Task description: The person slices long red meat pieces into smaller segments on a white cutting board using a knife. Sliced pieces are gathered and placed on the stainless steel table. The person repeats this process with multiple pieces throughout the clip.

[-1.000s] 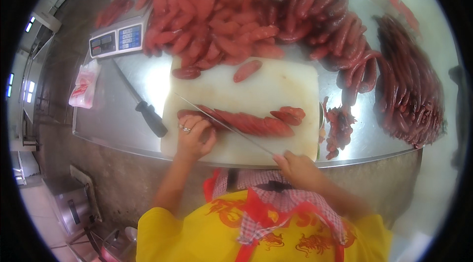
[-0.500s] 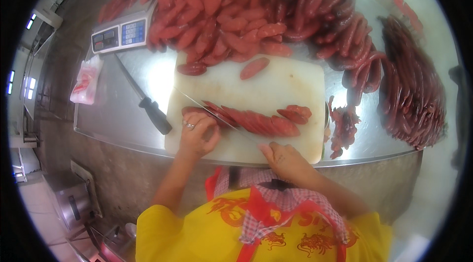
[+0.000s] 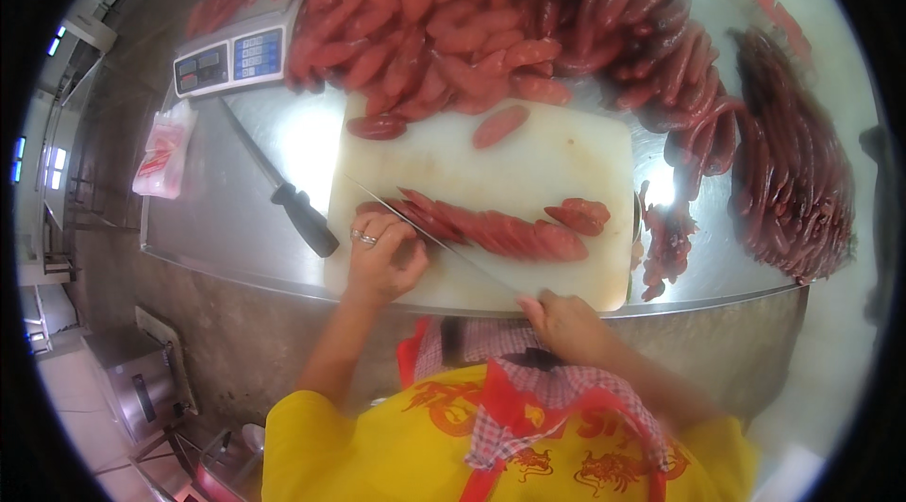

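Observation:
My left hand (image 3: 382, 257) is curled over a red sausage at the left end of a row of slanted slices (image 3: 517, 236), on a white cutting board (image 3: 481, 172). My right hand (image 3: 571, 323) grips a long knife (image 3: 453, 248) at the board's front edge; its thin blade lies diagonally across the sausage beside my left fingers. A loose red piece (image 3: 500, 126) rests on the back of the board. Left of the board lies a black-handled blade or rod (image 3: 304, 219).
The steel table (image 3: 217, 219) also bears a scale (image 3: 226, 60), a pale plastic packet (image 3: 160, 156), a heap of slices (image 3: 406, 21), coiled sausages (image 3: 628, 7), a long dark bundle (image 3: 783, 162) and red scraps (image 3: 668, 242) by the board.
My right hand with the knife went up and left half a second ago and has come back down and right. My left hand stays curled on the sausage. The view has shifted slightly.

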`<state>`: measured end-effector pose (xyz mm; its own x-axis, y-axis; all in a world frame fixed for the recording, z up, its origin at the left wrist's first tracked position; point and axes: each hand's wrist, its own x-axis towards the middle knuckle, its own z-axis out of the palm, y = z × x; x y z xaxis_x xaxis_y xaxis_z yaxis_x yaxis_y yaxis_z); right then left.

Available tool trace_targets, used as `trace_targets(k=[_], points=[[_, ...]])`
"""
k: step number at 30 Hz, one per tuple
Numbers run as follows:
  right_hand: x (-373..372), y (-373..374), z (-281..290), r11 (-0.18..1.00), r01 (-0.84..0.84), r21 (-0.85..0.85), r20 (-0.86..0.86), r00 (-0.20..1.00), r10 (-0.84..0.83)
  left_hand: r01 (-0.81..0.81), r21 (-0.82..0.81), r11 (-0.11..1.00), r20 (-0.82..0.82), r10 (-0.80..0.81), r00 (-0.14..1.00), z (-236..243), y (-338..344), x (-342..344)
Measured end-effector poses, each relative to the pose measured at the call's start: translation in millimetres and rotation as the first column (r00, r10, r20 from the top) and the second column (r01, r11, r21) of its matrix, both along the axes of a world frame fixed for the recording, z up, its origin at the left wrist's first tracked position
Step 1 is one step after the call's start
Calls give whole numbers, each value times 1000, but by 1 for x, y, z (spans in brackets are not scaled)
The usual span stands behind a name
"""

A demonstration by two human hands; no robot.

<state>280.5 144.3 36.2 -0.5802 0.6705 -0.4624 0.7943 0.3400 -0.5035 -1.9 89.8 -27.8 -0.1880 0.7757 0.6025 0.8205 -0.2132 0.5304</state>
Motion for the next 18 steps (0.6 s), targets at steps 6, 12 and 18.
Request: trace_targets(k=[6,12,18], points=[[7,3,25,998,-62,23,-149,987,65,-179,26,983,23,179,984,-2,-4,-1],[49,-19,47,993,81,-85,190,980,-64,-179,9,984,7,178,984,-2,-3,-3],[-25,0,9,998,-59,-9,-5,998,59,-175,10,984,37,175,984,-1,-4,-3]])
